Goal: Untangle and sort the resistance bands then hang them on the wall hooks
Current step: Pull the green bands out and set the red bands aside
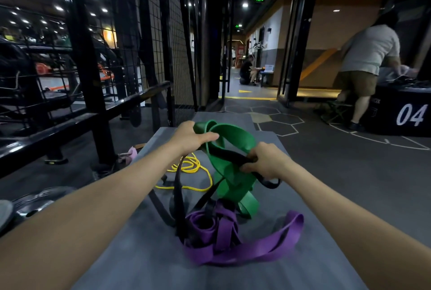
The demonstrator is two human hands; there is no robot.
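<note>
Tangle of resistance bands, heaped on grey mat (130, 250).

Green band (233, 173): wide, looped, raised at its far end above the mat, near end trailing down into the heap. Gripped at the top loop by left hand (192, 136), fingers curled over the fold, thumb laid along it; probably held up to open the loops and show where the black strap crosses.

Black band (235, 156): narrow, threaded across and through the green one. Pinched by right hand (268, 161), fingers closed round it just beside the green loop; likely being drawn out sideways. Further black lengths hanging down toward the purple pile.

Purple band (245, 252): flat on the mat, nearest the body, partly coiled, knotted with black strands. Below and between both forearms, touched by neither hand.

Yellow cord (186, 168): thin, loose on the mat, under the left wrist, apart from the hands.

Surroundings: black wire-mesh rack (163, 44) at left; wall hooks not made out. Dark box marked 04 (408, 115) at right, a person in a grey shirt (370, 49) bent over it.
</note>
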